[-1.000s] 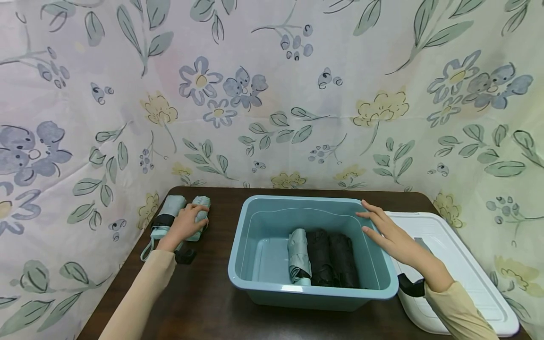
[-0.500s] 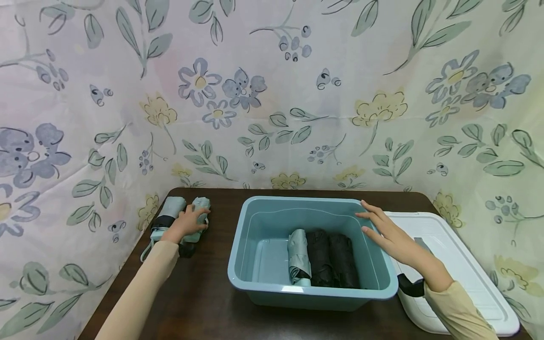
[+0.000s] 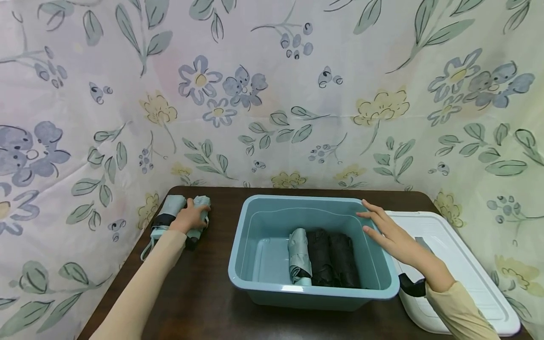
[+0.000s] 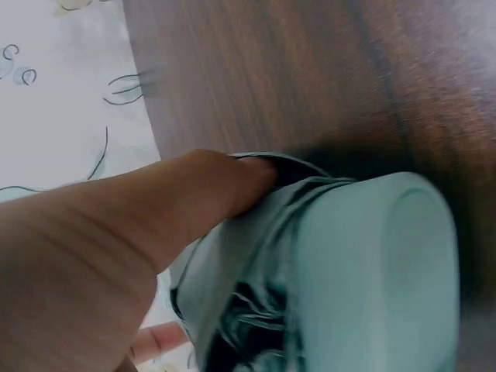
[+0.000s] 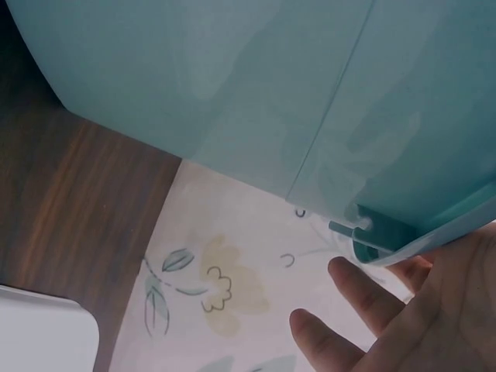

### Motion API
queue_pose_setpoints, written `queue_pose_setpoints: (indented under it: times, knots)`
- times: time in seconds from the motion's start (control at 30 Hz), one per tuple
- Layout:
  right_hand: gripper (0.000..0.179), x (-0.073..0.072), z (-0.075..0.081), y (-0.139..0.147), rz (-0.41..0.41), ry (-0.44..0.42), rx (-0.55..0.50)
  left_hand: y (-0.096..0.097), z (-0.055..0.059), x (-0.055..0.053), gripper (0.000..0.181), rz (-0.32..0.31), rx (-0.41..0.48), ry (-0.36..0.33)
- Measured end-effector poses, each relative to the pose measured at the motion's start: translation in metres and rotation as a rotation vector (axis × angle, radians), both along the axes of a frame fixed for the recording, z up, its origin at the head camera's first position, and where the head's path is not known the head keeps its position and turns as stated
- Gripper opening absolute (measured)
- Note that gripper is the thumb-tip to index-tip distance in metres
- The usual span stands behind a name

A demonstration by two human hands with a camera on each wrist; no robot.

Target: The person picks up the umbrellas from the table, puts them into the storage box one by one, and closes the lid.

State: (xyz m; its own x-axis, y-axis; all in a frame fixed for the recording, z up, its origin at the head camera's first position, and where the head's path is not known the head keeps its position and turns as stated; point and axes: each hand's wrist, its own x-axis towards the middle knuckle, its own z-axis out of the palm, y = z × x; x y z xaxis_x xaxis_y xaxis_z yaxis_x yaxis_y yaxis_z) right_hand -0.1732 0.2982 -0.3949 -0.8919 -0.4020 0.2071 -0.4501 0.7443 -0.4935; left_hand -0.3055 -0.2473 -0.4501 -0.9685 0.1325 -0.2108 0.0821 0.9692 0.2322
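Pale green umbrella, left of centre in the head view: I see the left hand gripping it, thumb wrapped over; the right hand, fingers spread, touches the bin, centre right.

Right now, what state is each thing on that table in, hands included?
Blue bin: upright, open, partly filled.
White lid: off, lying beside the bin.
Black umbrellas: folded, side by side in the bin.
Silvery umbrella: folded, in the bin beside them.
Far-left umbrella: folded, lying on the table.
Held umbrella: folded, gripped by the left hand.
Right hand: fingers extended, touching the bin.
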Motion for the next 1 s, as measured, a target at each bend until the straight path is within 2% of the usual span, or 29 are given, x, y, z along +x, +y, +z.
queue_pose_setpoints:
  times: [0.13, 0.23, 0.47, 0.77, 1.0]
  knots:
    - [0.04, 0.0, -0.001, 0.0, 0.001, 0.0, -0.006, 0.004, 0.004, -0.006, 0.053, 0.027, -0.016, -0.044]
    - [0.039, 0.0, -0.001, 0.001, 0.003, 0.002, -0.009, 0.005, 0.004, -0.009, 0.053, 0.032, -0.032, -0.049]
    - [0.038, -0.002, -0.003, 0.002, 0.011, 0.012, -0.009, 0.001, -0.004, -0.01, 0.047, -0.016, -0.056, 0.05]
    - [0.039, -0.002, -0.002, 0.001, 0.013, -0.001, -0.015, -0.008, -0.011, -0.008, 0.044, -0.009, -0.006, 0.11]
    - [0.039, -0.001, -0.002, 0.002, 0.011, 0.014, -0.014, -0.013, -0.009, -0.004, 0.047, 0.018, 0.086, 0.103]
